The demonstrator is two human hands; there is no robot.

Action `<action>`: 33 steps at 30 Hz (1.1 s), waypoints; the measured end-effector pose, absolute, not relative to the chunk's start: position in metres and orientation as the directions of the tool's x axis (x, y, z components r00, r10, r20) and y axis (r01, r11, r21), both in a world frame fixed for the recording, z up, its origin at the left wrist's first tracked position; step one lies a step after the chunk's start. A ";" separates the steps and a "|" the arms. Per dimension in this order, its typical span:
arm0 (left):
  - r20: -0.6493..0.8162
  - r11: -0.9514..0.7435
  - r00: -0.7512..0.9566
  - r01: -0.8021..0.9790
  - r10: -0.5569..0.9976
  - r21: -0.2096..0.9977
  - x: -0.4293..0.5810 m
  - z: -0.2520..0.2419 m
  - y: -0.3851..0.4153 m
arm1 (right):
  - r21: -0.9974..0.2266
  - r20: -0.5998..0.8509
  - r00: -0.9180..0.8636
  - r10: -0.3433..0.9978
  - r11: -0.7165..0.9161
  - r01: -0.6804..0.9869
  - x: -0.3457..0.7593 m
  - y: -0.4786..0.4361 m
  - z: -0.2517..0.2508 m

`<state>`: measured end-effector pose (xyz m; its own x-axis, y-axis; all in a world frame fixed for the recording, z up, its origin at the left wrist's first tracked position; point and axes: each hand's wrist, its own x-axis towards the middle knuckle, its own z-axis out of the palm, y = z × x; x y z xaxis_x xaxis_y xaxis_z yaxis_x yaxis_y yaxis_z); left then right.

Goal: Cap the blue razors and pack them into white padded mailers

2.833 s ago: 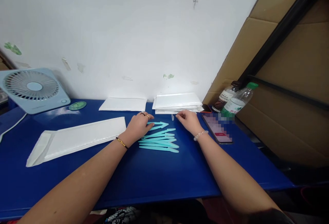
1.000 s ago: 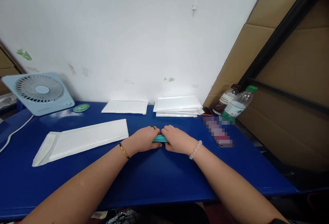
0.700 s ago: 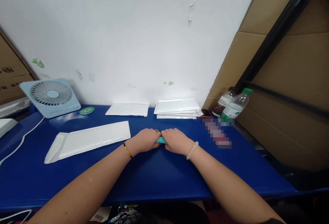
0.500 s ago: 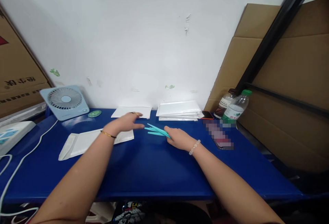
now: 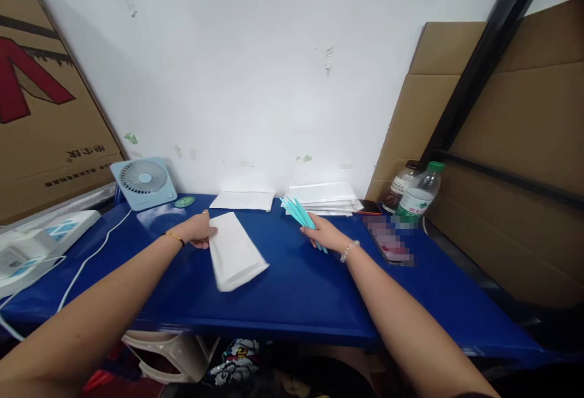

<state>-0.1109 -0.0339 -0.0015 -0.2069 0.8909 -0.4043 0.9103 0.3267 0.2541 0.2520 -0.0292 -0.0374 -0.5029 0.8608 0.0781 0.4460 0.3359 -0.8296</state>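
Observation:
My left hand [image 5: 198, 230] is closed on the left edge of a white padded envelope [image 5: 237, 252], which hangs at a slant over the blue table. A bundle of thin turquoise sticks [image 5: 297, 210] is gripped in my right hand [image 5: 323, 232]; I cannot make out exactly what they are. Their far ends fan out toward a stack of white envelopes [image 5: 323, 194] by the wall. Another white envelope [image 5: 241, 199] lies flat at the back, left of that stack.
A light blue fan [image 5: 145, 182] and a round green disc [image 5: 185, 201] are at the back left, near a white power strip [image 5: 59, 246] with cables. On the right are a phone [image 5: 387, 243], a dark phone-like device [image 5: 369, 207], a green-capped bottle [image 5: 420, 194] and a brown-capped bottle [image 5: 400, 185].
My left hand has taken hold of the white envelope from the table's left side and swung it around toward the middle. The turquoise sticks in my right hand now point more upward.

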 end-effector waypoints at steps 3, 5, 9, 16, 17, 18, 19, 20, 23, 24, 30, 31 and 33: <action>-0.351 0.282 -0.193 0.934 0.916 0.222 -0.098 0.004 -0.046 | -0.814 0.059 -0.512 0.857 0.338 0.472 0.257 -0.027 -0.036; -0.242 0.059 -0.017 0.984 0.970 0.168 -0.092 0.012 -0.051 | -0.799 0.019 -0.548 0.836 0.343 0.494 0.262 -0.028 -0.032; -0.174 -0.546 0.548 0.835 0.818 0.064 -0.074 0.023 -0.054 | -0.758 -0.080 -0.663 0.744 0.387 0.525 0.268 -0.034 -0.020; -0.165 -0.703 0.705 0.706 0.690 0.079 -0.030 0.003 -0.049 | -0.708 -0.153 -0.740 0.655 0.450 0.544 0.266 -0.046 -0.006; -0.121 -0.700 0.706 0.708 0.698 0.092 -0.029 0.000 -0.048 | -0.699 -0.164 -0.741 0.651 0.454 0.553 0.265 -0.046 -0.007; -0.080 -0.696 0.704 0.710 0.706 0.105 -0.028 -0.003 -0.047 | -0.687 -0.175 -0.739 0.650 0.457 0.565 0.264 -0.045 -0.008; -0.052 -0.691 0.699 0.713 0.713 0.116 -0.029 -0.006 -0.046 | -0.671 -0.185 -0.734 0.653 0.462 0.580 0.264 -0.045 -0.009; -0.038 -0.686 0.695 0.716 0.718 0.128 -0.030 -0.009 -0.045 | -0.648 -0.194 -0.726 0.660 0.469 0.600 0.264 -0.044 -0.010; -0.032 -0.673 0.686 0.722 0.727 0.160 -0.034 -0.013 -0.044 | -0.543 -0.241 -0.690 0.682 0.495 0.678 0.263 -0.043 -0.012; -0.024 -0.671 0.683 0.722 0.730 0.167 -0.035 -0.014 -0.044 | -0.499 -0.251 -0.681 0.688 0.511 0.700 0.262 -0.043 -0.012; 0.093 -0.678 0.673 0.722 0.734 0.135 -0.036 -0.015 -0.048 | -0.250 -0.187 -0.650 0.736 0.604 0.756 0.264 -0.044 -0.011; 0.114 -0.681 0.671 0.720 0.733 0.138 -0.037 -0.016 -0.048 | -0.238 -0.187 -0.636 0.748 0.594 0.768 0.265 -0.044 -0.011; 0.150 -0.682 0.665 0.715 0.731 0.153 -0.037 -0.019 -0.047 | -0.235 -0.187 -0.617 0.765 0.575 0.784 0.268 -0.042 -0.012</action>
<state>-0.0369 -0.0471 -0.0186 0.6654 0.7313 0.1498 0.7150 -0.6820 0.1535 0.2677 -0.0422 -0.0120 -0.6165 0.7647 -0.1874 0.7840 0.5746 -0.2346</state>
